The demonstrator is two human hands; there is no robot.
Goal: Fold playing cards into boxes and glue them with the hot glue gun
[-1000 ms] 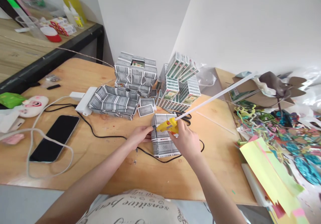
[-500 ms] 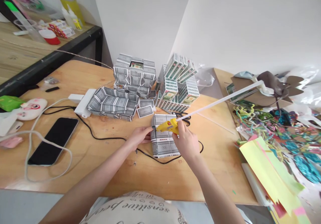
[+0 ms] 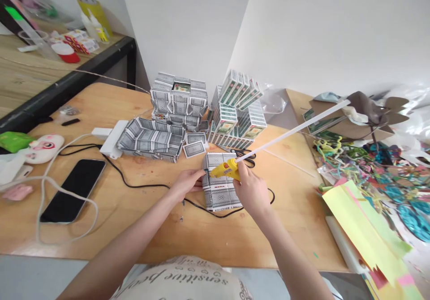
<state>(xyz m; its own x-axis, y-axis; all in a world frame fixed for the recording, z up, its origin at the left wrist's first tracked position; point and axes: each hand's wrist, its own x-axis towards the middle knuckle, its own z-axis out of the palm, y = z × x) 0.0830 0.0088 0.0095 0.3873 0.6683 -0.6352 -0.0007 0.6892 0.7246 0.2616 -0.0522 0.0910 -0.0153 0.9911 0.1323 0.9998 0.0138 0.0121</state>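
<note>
In my right hand [image 3: 253,191] is a yellow hot glue gun [image 3: 225,169], a long white glue stick [image 3: 292,132] jutting from its back. Its nozzle points left, at the left edge of a box-like piece made of playing cards [image 3: 220,197] lying on the table. My left hand [image 3: 187,182] steadies that edge, thumb on top and fingers at the side. Under the thumb tip is a small dark bit I cannot make out. Just behind lie loose playing cards [image 3: 195,148] and black-handled scissors [image 3: 247,154], partly covered by the glue gun.
An open tray of cards [image 3: 151,138] and a larger card structure [image 3: 179,98] stand behind. Stacked card packs [image 3: 238,116] are to their right. A phone [image 3: 73,190], a white power strip [image 3: 114,139] and a black cord [image 3: 144,186] lie left. Craft scraps [image 3: 376,165] heap at right.
Both hands, the glue gun and the card piece hold nearly the same places. The view has shifted very slightly.
</note>
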